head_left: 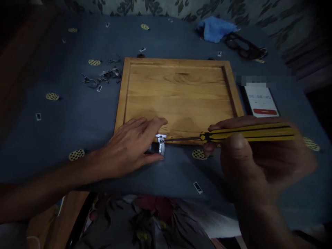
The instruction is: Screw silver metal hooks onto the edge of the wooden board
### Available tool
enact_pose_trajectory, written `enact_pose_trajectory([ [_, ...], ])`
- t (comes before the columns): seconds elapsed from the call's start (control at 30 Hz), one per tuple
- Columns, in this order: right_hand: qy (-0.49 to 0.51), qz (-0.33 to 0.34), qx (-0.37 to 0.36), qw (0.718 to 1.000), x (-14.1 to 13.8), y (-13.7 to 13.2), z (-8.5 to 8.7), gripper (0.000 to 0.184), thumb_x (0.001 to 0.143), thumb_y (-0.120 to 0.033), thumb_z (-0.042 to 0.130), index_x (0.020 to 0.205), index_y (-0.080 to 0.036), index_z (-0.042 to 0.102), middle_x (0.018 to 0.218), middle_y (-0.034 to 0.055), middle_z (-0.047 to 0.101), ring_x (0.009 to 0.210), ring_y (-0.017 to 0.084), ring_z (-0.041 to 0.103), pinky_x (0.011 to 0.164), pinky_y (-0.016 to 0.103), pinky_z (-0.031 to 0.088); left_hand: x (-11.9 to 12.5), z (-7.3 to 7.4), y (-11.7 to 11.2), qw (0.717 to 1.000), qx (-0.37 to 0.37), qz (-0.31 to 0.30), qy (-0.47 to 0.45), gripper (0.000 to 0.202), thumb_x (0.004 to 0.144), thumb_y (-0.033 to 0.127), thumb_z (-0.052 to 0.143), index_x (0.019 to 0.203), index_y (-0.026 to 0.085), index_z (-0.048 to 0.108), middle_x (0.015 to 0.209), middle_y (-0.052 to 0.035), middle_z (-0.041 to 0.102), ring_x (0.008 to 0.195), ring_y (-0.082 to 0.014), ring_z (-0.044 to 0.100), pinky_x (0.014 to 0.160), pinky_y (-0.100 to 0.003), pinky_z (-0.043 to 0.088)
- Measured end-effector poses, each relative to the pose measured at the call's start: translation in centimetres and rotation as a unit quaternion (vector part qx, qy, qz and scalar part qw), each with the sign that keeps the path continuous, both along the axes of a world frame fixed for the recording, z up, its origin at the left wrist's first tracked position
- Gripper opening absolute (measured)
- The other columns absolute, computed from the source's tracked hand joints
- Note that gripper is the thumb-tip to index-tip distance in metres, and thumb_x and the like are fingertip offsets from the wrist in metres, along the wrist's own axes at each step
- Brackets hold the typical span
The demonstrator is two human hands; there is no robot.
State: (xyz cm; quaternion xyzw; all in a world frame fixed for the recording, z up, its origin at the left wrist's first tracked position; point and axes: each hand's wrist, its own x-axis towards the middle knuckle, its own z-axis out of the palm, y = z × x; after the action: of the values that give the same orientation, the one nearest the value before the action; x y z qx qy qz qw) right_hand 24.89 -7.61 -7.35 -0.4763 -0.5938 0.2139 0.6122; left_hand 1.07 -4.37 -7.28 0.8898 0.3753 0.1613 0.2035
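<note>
Screwdriver lies left–right, tip pointing left at the metal hinge on the wooden panel's near edge.
Left hand is the closer, appearing to grasp the hinge, thumb on the near side, index finger on the far side; hinge just right of its palm. Right hand well to the right, closed round the yellow handle; hinge left of it, along the shaft's line. Tip looks to meet the hinge; exact contact too small to tell.
</note>
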Motion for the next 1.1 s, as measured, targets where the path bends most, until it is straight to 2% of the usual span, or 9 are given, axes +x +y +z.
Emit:
enact_pose_trajectory([
  [0.17, -0.023, 0.026, -0.01, 0.999, -0.11, -0.04, 0.1, 0.024, 0.088, -0.021, 0.078, 0.109, -0.033, 0.076, 0.095, -0.0011, 0.077, 0.056, 0.015, 0.066, 0.05, 0.035, 0.058, -0.02, 0.14, 0.05, 1.0, 0.003, -0.003, 0.002, 0.066, 0.089, 0.037, 0.078, 0.141, 0.019, 0.041, 0.116, -0.0094, 0.071, 0.108, -0.029, 0.069, 0.09, -0.042, 0.057],
  [0.23, -0.019, 0.041, 0.004, 0.999, -0.1, -0.01, 0.01, 0.027, 0.087, -0.018, 0.078, 0.11, -0.032, 0.076, 0.096, -0.0008, 0.078, 0.059, 0.015, 0.068, 0.05, 0.033, 0.058, -0.03, 0.26, 0.02, 1.0, 0.005, -0.002, 0.005, 0.066, 0.089, 0.035, 0.078, 0.141, 0.019, 0.041, 0.117, -0.0095, 0.071, 0.109, -0.0285, 0.069, 0.091, -0.041, 0.057],
  [0.33, 0.01, 0.029, 0.022, 0.999, -0.05, 0.16, -0.16, 0.025, 0.084, -0.017, 0.081, 0.108, -0.027, 0.078, 0.093, 0.0014, 0.078, 0.061, 0.015, 0.068, 0.049, 0.031, 0.057, -0.04, 0.39, -0.03, 1.0, 0.005, -0.005, 0.009, 0.067, 0.089, 0.034, 0.079, 0.141, 0.02, 0.039, 0.12, -0.0095, 0.071, 0.111, -0.0283, 0.069, 0.092, -0.041, 0.057],
  [0.5, 0.032, 0.009, 0.028, 0.999, 0.16, 0.15, -0.05, 0.022, 0.083, -0.017, 0.082, 0.104, -0.023, 0.077, 0.091, 0.0032, 0.078, 0.052, 0.013, 0.063, 0.045, 0.032, 0.054, 0.0, 0.21, -0.03, 1.0, 0.003, -0.001, 0.011, 0.068, 0.089, 0.035, 0.079, 0.142, 0.019, 0.039, 0.119, -0.0091, 0.071, 0.111, -0.0294, 0.069, 0.093, -0.043, 0.057],
  [0.8, 0.021, 0.02, 0.006, 1.0, 0.13, -0.15, 0.26, 0.019, 0.084, -0.02, 0.082, 0.102, -0.026, 0.078, 0.089, 0.0014, 0.077, 0.05, 0.012, 0.059, 0.046, 0.033, 0.056, 0.01, 0.07, 0.11, 1.0, 0.005, -0.005, 0.002, 0.069, 0.088, 0.037, 0.08, 0.141, 0.019, 0.04, 0.118, -0.0098, 0.071, 0.11, -0.0302, 0.07, 0.09, -0.044, 0.057],
  [0.93, 0.016, 0.023, -0.005, 1.0, 0.04, -0.12, 0.12, 0.022, 0.085, -0.017, 0.08, 0.105, -0.026, 0.078, 0.093, 0.0025, 0.078, 0.055, 0.014, 0.064, 0.047, 0.032, 0.057, 0.03, 0.08, 0.03, 1.0, -0.005, 0.002, 0.005, 0.066, 0.089, 0.038, 0.078, 0.141, 0.021, 0.041, 0.118, -0.0088, 0.071, 0.111, -0.0295, 0.07, 0.091, -0.042, 0.057],
  [1.1, 0.008, 0.022, -0.009, 1.0, -0.16, -0.16, -0.03, 0.022, 0.085, -0.021, 0.081, 0.105, -0.028, 0.078, 0.092, 0.0017, 0.078, 0.054, 0.014, 0.064, 0.046, 0.033, 0.057, 0.07, 0.09, -0.03, 1.0, -0.004, 0.006, 0.001, 0.066, 0.09, 0.038, 0.076, 0.143, 0.022, 0.041, 0.118, -0.0081, 0.071, 0.111, -0.0286, 0.069, 0.092, -0.042, 0.057],
])
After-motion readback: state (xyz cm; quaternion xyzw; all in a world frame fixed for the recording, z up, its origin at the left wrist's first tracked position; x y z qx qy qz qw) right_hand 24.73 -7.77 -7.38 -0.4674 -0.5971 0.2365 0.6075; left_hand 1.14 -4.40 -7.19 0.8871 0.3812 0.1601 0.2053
